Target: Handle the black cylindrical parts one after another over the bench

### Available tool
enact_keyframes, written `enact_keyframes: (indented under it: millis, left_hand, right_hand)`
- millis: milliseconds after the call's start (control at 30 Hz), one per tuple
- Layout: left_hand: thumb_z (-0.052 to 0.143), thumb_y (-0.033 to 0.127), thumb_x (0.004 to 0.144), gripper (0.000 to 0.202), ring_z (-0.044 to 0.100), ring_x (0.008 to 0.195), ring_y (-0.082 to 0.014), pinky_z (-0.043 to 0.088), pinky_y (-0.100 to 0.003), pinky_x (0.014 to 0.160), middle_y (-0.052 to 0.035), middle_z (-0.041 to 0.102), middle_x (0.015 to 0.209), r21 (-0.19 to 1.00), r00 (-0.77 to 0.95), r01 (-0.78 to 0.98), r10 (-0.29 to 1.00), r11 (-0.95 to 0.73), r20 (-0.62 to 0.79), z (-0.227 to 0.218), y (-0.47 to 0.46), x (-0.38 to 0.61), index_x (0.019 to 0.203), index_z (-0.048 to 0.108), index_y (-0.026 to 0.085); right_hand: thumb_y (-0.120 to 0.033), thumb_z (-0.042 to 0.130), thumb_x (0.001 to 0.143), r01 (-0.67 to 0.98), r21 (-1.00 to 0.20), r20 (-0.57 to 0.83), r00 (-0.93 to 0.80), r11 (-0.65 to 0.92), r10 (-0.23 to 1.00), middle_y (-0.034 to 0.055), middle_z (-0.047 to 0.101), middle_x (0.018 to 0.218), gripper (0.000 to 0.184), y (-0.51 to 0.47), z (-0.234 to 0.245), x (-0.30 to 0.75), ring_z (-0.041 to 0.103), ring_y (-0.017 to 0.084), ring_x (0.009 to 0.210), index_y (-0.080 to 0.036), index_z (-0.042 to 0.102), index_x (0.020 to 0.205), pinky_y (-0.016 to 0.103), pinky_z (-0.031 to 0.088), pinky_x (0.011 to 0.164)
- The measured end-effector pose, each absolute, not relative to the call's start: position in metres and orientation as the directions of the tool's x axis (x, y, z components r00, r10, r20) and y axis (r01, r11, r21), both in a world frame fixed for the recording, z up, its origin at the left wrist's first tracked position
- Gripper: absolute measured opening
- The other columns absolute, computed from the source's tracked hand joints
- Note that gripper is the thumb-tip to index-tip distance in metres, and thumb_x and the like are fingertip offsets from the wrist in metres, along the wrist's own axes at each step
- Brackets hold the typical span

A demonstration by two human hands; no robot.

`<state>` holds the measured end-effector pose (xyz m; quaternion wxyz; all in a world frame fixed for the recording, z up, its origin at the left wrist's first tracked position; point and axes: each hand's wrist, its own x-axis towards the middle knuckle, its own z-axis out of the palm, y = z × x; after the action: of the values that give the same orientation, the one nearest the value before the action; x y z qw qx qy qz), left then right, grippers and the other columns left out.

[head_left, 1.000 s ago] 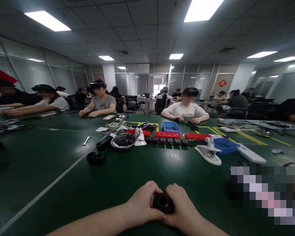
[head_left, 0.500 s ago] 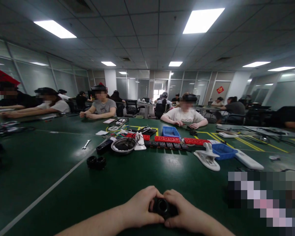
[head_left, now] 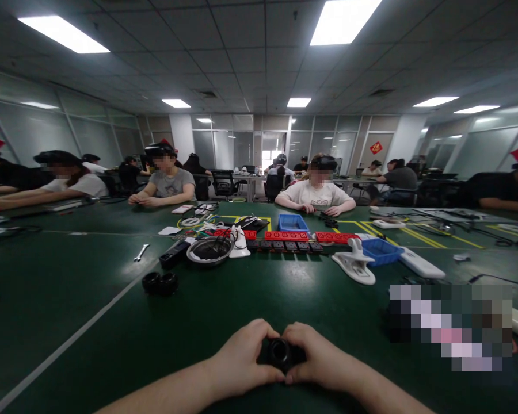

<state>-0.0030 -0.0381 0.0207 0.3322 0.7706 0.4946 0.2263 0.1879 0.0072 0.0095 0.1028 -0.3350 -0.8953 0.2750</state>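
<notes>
A small black round part (head_left: 280, 352) with a hollow middle sits between my two hands, low over the green table (head_left: 90, 299). My left hand (head_left: 242, 359) is closed around its left side, thumb and fingers pressed on it. From the right, my right hand (head_left: 317, 359) grips the same part. Both forearms reach in from the bottom edge. Most of the part is hidden by my fingers.
A pair of black rings (head_left: 159, 283) lies ahead to the left, with a wrench (head_left: 141, 252) beyond. Further out are a metal bowl (head_left: 210, 250), red strips (head_left: 287, 236), blue trays (head_left: 380, 251) and a white clamp (head_left: 354, 264). Several people sit around the table.
My hands stay closed on the black part in the same spot. The view has shifted a little to the right, so the things on the table appear slightly further left.
</notes>
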Motion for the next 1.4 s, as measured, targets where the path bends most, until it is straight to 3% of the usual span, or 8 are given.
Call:
enact_keyframes:
  millis: [133,300,400,500,600,733,1167,1400]
  left_hand:
    - [0.075,0.026,0.060,0.035,0.051,0.081,-0.0183,0.038,-0.025,0.068,-0.0011,0.053,0.090,0.721,0.296,0.660,0.955,-0.210,0.007,0.020,-0.041,0.004,0.088,0.055,0.017]
    - [0.073,0.022,0.060,0.035,0.052,0.082,-0.0188,0.039,-0.027,0.071,-0.0011,0.054,0.092,0.711,0.237,0.682,0.971,-0.171,0.006,0.019,-0.040,0.005,0.089,0.054,0.018]
    - [0.073,0.022,0.060,0.034,0.052,0.081,-0.0187,0.039,-0.026,0.070,-0.0005,0.054,0.091,0.719,0.246,0.673,0.969,-0.171,0.000,0.018,-0.038,0.003,0.088,0.054,0.019]
    - [0.074,0.022,0.060,0.035,0.051,0.082,-0.0184,0.038,-0.025,0.069,-0.0003,0.053,0.091,0.723,0.294,0.662,0.956,-0.199,-0.006,0.020,-0.036,0.001,0.089,0.054,0.018]
    - [0.074,0.024,0.061,0.037,0.050,0.080,-0.0175,0.038,-0.024,0.068,0.0002,0.052,0.091,0.722,0.359,0.649,0.933,-0.239,-0.013,0.022,-0.037,-0.002,0.092,0.055,0.019]
    - [0.073,0.023,0.063,0.037,0.050,0.080,-0.0171,0.038,-0.024,0.068,0.0003,0.052,0.091,0.724,0.410,0.634,0.912,-0.272,-0.016,0.026,-0.039,-0.004,0.095,0.056,0.019]
    - [0.078,0.036,0.056,0.043,0.047,0.070,-0.0155,0.035,-0.023,0.060,0.0019,0.052,0.083,0.725,0.341,0.657,0.939,-0.208,-0.039,0.020,-0.044,0.005,0.087,0.056,0.018]
    - [0.074,0.024,0.059,0.032,0.047,0.068,-0.0153,0.034,-0.023,0.058,0.0016,0.051,0.081,0.696,0.295,0.691,0.955,-0.192,-0.029,0.018,-0.044,0.007,0.084,0.055,0.018]
  right_hand:
    - [-0.045,0.077,0.053,0.662,-0.472,0.032,-0.647,0.582,0.762,-0.0004,0.053,0.072,0.040,0.002,0.003,0.181,0.047,0.016,0.069,-0.015,0.056,0.071,0.025,0.033,0.059]
    - [-0.044,0.070,0.060,0.738,-0.354,0.102,-0.580,0.575,0.808,0.0037,0.056,0.079,0.034,-0.007,0.000,0.173,0.048,0.021,0.075,-0.016,0.056,0.074,0.030,0.035,0.066]
    - [-0.039,0.071,0.060,0.688,-0.409,0.106,-0.617,0.600,0.780,0.0054,0.056,0.091,0.039,-0.008,0.003,0.174,0.049,0.023,0.084,-0.017,0.057,0.089,0.033,0.036,0.073]
    - [-0.032,0.072,0.059,0.579,-0.525,0.019,-0.725,0.624,0.688,0.0052,0.055,0.101,0.053,-0.005,0.014,0.179,0.048,0.023,0.091,-0.018,0.052,0.107,0.034,0.036,0.081]
    - [-0.024,0.069,0.064,0.534,-0.587,-0.068,-0.781,0.608,0.620,0.0043,0.055,0.098,0.041,0.001,0.023,0.187,0.048,0.021,0.092,-0.017,0.056,0.102,0.033,0.036,0.081]
    - [-0.020,0.072,0.063,0.502,-0.607,-0.038,-0.792,0.616,0.609,0.0012,0.055,0.088,0.028,0.008,0.020,0.191,0.050,0.018,0.085,-0.016,0.059,0.088,0.027,0.037,0.075]
    - [-0.044,0.078,0.051,0.657,-0.474,-0.075,-0.694,0.586,0.716,0.0010,0.054,0.079,0.046,-0.002,0.016,0.185,0.048,0.018,0.072,-0.016,0.056,0.080,0.024,0.033,0.058]
    - [-0.063,0.072,0.045,0.709,-0.346,0.030,-0.646,0.614,0.763,0.0043,0.059,0.075,0.059,-0.004,0.001,0.176,0.053,0.022,0.068,-0.016,0.056,0.078,0.030,0.037,0.062]
